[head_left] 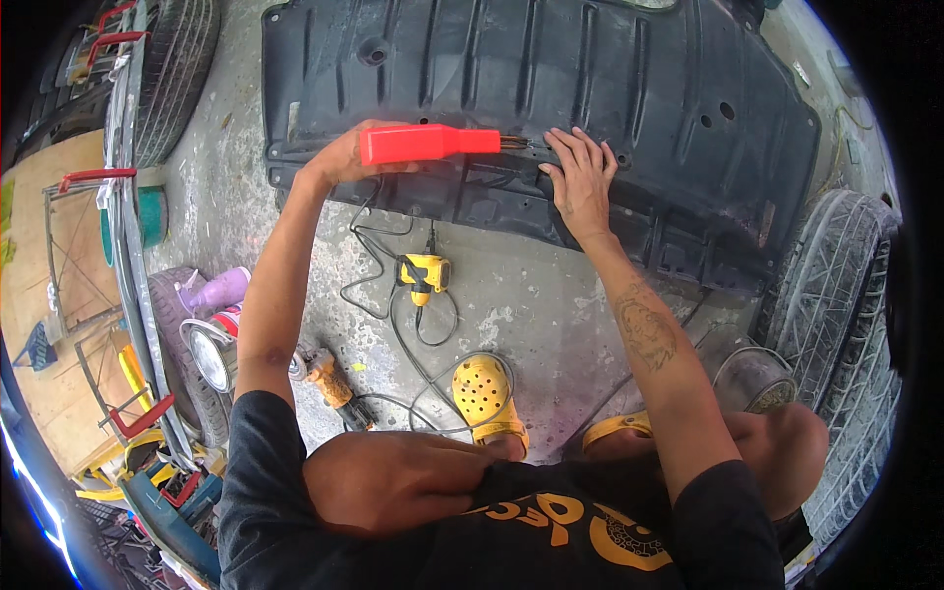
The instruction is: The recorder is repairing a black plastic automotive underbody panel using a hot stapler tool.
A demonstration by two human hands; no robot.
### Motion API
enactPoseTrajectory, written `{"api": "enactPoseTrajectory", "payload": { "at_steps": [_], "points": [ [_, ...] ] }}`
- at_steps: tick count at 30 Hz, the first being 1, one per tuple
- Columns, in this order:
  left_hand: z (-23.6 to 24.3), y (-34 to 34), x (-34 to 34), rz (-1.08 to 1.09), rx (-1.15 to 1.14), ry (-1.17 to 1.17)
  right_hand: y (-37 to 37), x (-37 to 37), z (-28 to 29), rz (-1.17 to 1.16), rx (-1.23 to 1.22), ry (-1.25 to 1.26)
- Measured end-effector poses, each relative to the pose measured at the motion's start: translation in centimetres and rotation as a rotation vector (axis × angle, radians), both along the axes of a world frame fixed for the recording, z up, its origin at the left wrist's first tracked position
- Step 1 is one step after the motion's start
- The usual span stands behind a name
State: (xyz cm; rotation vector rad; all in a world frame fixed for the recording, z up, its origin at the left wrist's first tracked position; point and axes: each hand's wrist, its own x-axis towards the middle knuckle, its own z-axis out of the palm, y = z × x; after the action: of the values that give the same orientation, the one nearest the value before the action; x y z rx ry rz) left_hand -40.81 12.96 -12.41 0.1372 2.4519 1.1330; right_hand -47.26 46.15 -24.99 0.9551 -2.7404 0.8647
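Observation:
My left hand (pixel 340 157) is closed round the body of a red hot stapler (pixel 423 144), a gun-shaped plastic welder. Its thin metal prongs (pixel 515 143) point right, toward my other hand, and their tips are at the surface of a large black ribbed plastic panel (pixel 492 59). Whether the tips press into it, I cannot tell. My right hand (pixel 582 187) lies on the panel just right of the prongs, fingers stretched out and holding nothing. The panel looks like a car undertray, with round holes and a scuffed near edge.
On the concrete floor before me sit a yellow-and-black power tool (pixel 423 275) and loose black cords (pixel 369 246). An orange-brown power tool (pixel 336 385) lies by my left knee, near a paint can (pixel 208 352). Tyres (pixel 821 265) stand at right; a metal rack (pixel 123 226) runs along the left.

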Motion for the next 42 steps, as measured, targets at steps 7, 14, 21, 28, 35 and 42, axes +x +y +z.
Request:
{"api": "enactPoseTrajectory", "payload": {
  "at_steps": [7, 14, 21, 28, 35, 42],
  "points": [
    [0.9, 0.8, 0.1, 0.040, -0.083, -0.011, 0.4, 0.0, 0.1, -0.003, 0.003, 0.001],
    [0.2, 0.6, 0.2, 0.027, -0.115, 0.036, 0.4, 0.0, 0.0, -0.004, 0.010, -0.003],
    [-0.3, -0.2, -0.1, 0.004, -0.037, 0.001, 0.1, -0.1, 0.0, -0.006, -0.001, 0.006],
    [-0.2, 0.0, 0.0, 0.017, -0.062, 0.007, 0.1, -0.1, 0.0, -0.013, 0.002, -0.002],
    [-1.4, -0.3, 0.5, 0.039, -0.014, -0.039, 0.5, 0.0, 0.0, -0.003, -0.006, 0.004],
    [-0.4, -2.2, 3.4, 0.084, 0.349, -0.018, 0.0, -0.3, -0.3, 0.017, -0.102, 0.156]
  ]
}}
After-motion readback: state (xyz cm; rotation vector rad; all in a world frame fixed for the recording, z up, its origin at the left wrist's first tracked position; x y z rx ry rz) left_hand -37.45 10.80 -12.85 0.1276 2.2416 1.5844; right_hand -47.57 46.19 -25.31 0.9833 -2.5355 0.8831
